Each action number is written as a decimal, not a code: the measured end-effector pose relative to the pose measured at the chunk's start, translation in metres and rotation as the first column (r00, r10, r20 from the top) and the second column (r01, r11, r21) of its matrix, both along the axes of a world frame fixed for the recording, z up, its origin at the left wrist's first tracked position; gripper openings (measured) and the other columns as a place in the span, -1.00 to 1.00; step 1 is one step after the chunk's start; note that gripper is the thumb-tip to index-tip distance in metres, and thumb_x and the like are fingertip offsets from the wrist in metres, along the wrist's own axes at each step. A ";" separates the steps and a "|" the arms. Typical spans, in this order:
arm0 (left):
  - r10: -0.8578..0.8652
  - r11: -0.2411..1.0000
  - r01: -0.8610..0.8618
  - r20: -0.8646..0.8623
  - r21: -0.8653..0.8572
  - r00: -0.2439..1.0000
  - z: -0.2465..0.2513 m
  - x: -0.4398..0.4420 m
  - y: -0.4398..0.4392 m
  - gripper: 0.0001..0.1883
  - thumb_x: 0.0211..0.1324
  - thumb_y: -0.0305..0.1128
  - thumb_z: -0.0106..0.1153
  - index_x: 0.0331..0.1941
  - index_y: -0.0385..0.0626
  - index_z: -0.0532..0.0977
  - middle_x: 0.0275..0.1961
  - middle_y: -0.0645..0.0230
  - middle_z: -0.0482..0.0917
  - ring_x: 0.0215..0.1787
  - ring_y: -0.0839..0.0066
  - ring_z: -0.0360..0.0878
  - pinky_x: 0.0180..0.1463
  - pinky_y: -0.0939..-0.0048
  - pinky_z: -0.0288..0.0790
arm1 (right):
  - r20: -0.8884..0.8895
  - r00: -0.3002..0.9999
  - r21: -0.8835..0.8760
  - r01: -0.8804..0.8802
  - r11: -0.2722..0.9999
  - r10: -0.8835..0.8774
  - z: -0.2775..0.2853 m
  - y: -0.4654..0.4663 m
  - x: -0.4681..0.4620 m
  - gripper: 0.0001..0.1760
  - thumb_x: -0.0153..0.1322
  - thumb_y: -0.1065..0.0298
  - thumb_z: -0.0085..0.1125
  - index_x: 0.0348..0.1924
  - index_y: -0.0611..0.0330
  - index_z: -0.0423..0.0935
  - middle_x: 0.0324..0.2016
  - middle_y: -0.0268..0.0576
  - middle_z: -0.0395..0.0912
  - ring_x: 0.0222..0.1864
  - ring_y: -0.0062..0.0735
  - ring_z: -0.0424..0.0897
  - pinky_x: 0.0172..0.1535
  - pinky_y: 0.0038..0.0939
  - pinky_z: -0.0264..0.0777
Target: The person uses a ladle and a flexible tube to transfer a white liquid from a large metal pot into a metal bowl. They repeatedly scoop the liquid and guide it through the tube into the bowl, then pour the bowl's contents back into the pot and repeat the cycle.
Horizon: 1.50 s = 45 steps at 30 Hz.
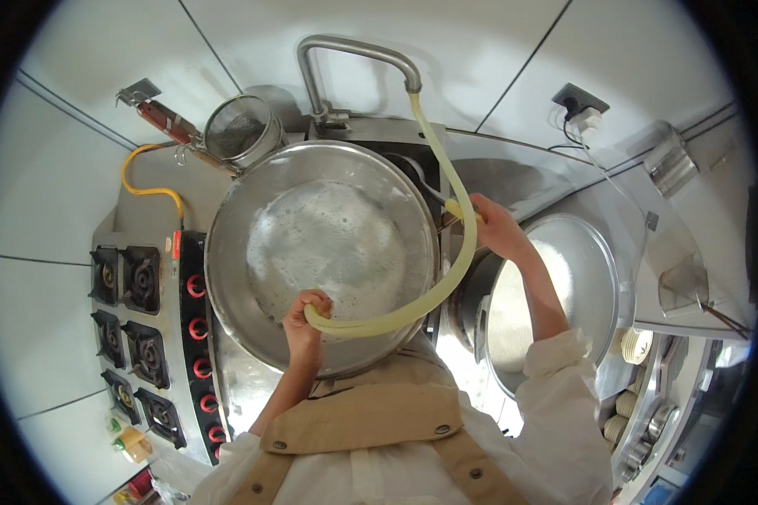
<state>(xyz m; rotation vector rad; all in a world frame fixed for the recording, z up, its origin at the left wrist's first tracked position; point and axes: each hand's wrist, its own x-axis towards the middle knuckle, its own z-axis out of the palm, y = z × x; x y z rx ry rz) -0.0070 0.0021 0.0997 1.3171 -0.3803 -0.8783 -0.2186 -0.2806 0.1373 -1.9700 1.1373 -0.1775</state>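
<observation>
A large round steel basin stands before me with cloudy, foamy water in its bottom. A pale yellow-green hose hangs from the metal faucet and curves across the basin's right side. My left hand is closed around the hose's free end, over the near part of the basin. Right of the basin, my right hand grips a yellow handle, with the hose passing just in front of it; what the handle belongs to is partly hidden.
Left is a gas stove with several burners and red knobs. A steel pot with pale contents is at right. Strainers stand behind the basin; a wire-mesh skimmer lies far right. Plugs sit in a wall socket.
</observation>
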 end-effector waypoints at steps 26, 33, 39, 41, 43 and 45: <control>0.300 0.954 -0.301 0.019 0.022 0.954 0.027 0.046 0.018 -0.87 0.18 -0.54 0.01 -0.48 -0.09 0.42 -0.30 0.44 0.43 -0.38 0.70 0.25 -0.32 0.66 0.12 | 0.156 0.984 -0.304 -0.030 0.952 0.081 -0.117 -0.088 0.225 -0.53 0.49 0.04 -0.09 -0.10 0.35 0.49 -0.29 0.09 0.57 -0.23 0.01 0.56 -0.15 -0.25 0.41; 0.341 0.940 -0.341 -0.003 0.013 0.940 0.014 0.046 0.038 -0.86 0.04 -0.64 -0.01 -0.49 -0.10 0.43 -0.30 0.41 0.44 -0.33 0.68 0.30 -0.31 0.66 0.14 | 0.040 0.994 0.197 -0.106 0.975 0.100 -0.175 -0.160 0.276 -0.51 0.49 -0.03 -0.08 -0.31 0.28 0.57 -0.45 -0.17 0.59 -0.44 -0.39 0.49 -0.30 -0.33 0.34; 0.323 0.946 -0.318 -0.078 0.062 0.943 0.001 0.043 0.042 -0.85 0.01 -0.68 -0.02 -0.46 -0.11 0.44 -0.25 0.41 0.45 -0.30 0.67 0.31 -0.26 0.63 0.19 | -0.044 0.991 0.383 -0.103 0.918 0.129 -0.139 -0.123 0.308 -0.50 0.50 -0.04 -0.05 -0.38 0.26 0.59 -0.50 -0.21 0.54 -0.45 -0.42 0.39 -0.26 -0.31 0.31; 0.279 0.960 -0.274 -0.075 0.062 0.957 0.007 0.045 0.028 -0.85 0.03 -0.68 -0.01 -0.44 -0.12 0.44 -0.25 0.40 0.45 -0.31 0.67 0.32 -0.26 0.64 0.19 | -0.040 0.972 0.247 -0.217 0.945 0.233 -0.148 -0.132 0.306 -0.53 0.49 -0.01 -0.05 -0.39 0.25 0.57 -0.52 -0.18 0.54 -0.45 -0.35 0.43 -0.24 -0.29 0.33; 0.225 0.974 -0.225 -0.062 0.008 0.972 0.013 0.051 0.012 -0.86 0.04 -0.68 0.01 -0.43 -0.12 0.43 -0.26 0.40 0.46 -0.32 0.67 0.33 -0.26 0.64 0.20 | -0.061 0.973 -0.016 -0.224 0.974 0.223 -0.144 -0.125 0.301 -0.60 0.48 0.05 -0.02 -0.35 0.23 0.55 -0.48 -0.12 0.56 -0.42 -0.21 0.47 -0.23 -0.24 0.35; 0.168 0.980 -0.170 -0.026 -0.100 0.985 0.022 0.063 -0.007 -0.88 0.06 -0.67 0.04 -0.42 -0.14 0.43 -0.27 0.40 0.46 -0.33 0.66 0.34 -0.28 0.64 0.21 | -0.052 0.994 -0.393 -0.111 0.913 0.098 -0.124 -0.092 0.293 -0.70 0.45 0.13 0.02 -0.26 0.20 0.53 -0.38 -0.05 0.60 -0.38 -0.01 0.53 -0.21 -0.16 0.39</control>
